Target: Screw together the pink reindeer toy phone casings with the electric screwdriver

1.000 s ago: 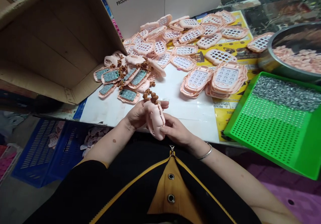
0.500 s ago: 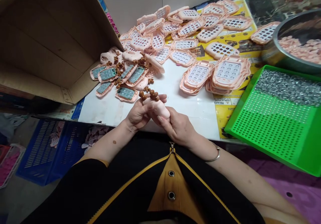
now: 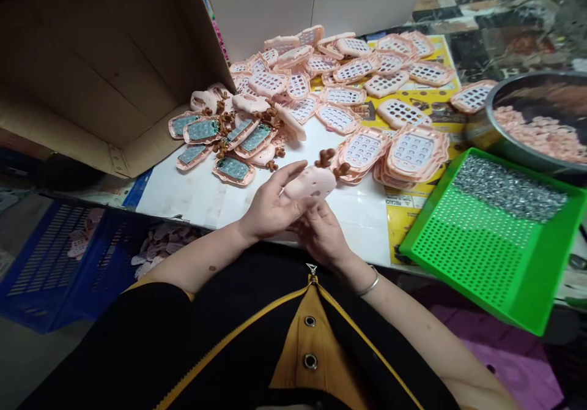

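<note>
A person's two bare hands meet on a pink toy [image 3: 316,180] above the front edge of a white-covered table [image 3: 362,238]; the left hand [image 3: 268,208] is curled about the toy, fingers bent and thumb laid along its near side, while the right hand [image 3: 325,232] closes in from below, its fingertips at the lower edge, the exact contact partly hidden; the toy lies tilted in this grip, its brown antlers [image 3: 327,156] pointing up and away to the right; just beyond the left hand, a heap of pink shells [image 3: 233,168] with grey-green backs and more brown antlers sits by the mouth of a cardboard box [image 3: 105,85]; farther back, pink covers [image 3: 353,69] with rows of holes spread over the table and a yellow sheet [image 3: 452,61]; nearer, two stacks of covers [image 3: 415,150] stand side by side, faces up; at right, a green basket [image 3: 486,245] holds small silvery metal pieces [image 3: 504,186], with a metal bowl [image 3: 481,122] of small pink parts [image 3: 536,134] just behind it; blue crates [image 3: 41,281] stand below the table at left, pink pieces [image 3: 167,242] inside; a bracelet [image 3: 370,281] circles the right wrist.
</note>
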`<move>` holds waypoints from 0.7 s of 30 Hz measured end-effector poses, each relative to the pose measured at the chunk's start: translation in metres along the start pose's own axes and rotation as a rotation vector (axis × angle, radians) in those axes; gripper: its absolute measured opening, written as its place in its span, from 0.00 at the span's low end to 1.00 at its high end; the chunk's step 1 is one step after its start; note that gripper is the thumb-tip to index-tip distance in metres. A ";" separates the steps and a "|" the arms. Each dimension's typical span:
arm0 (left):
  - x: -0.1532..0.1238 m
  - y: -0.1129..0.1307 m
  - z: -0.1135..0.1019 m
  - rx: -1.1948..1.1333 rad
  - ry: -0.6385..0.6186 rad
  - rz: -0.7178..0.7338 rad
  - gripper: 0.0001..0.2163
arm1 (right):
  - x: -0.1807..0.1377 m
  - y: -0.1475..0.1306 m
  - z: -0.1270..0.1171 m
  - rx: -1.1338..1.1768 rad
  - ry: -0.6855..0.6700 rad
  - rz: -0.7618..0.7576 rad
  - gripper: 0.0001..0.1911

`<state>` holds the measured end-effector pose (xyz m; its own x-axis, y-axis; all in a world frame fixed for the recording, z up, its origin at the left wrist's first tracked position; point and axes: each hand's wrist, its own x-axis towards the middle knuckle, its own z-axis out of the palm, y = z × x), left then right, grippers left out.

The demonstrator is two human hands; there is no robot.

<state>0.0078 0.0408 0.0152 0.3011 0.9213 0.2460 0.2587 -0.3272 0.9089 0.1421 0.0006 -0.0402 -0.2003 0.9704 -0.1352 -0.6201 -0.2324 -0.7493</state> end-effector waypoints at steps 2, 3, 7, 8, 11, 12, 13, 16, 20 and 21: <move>-0.005 -0.001 0.002 0.139 -0.028 0.016 0.32 | -0.001 0.000 0.004 0.106 0.045 0.027 0.24; -0.008 -0.002 0.003 0.209 -0.035 0.028 0.29 | -0.001 0.001 0.005 0.130 0.065 0.031 0.23; -0.013 -0.001 0.010 0.364 -0.005 0.143 0.23 | 0.000 0.007 0.009 0.149 0.106 0.014 0.22; -0.012 0.000 0.010 0.361 -0.013 0.143 0.23 | 0.000 0.008 0.009 0.141 0.107 0.006 0.22; -0.006 0.003 -0.002 0.236 -0.099 0.039 0.23 | 0.002 0.006 0.003 0.059 0.077 0.047 0.25; -0.003 0.004 -0.010 0.179 -0.131 -0.001 0.24 | 0.002 0.004 -0.002 0.001 0.071 0.054 0.26; -0.001 0.006 -0.020 0.136 -0.151 -0.022 0.24 | 0.002 0.001 -0.008 -0.078 0.089 0.017 0.27; 0.003 0.007 -0.051 0.170 -0.239 -0.018 0.23 | 0.002 -0.011 -0.028 -0.442 0.246 -0.366 0.35; 0.000 0.000 -0.064 0.233 -0.484 -0.002 0.22 | 0.001 -0.026 -0.038 -0.957 0.132 -0.745 0.29; -0.002 -0.004 -0.061 0.241 -0.494 -0.002 0.22 | 0.001 -0.028 -0.037 -1.024 0.066 -0.753 0.23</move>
<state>-0.0496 0.0531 0.0320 0.6803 0.7330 0.0045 0.4452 -0.4181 0.7919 0.1874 0.0107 -0.0432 0.0015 0.8480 0.5299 0.3089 0.5036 -0.8068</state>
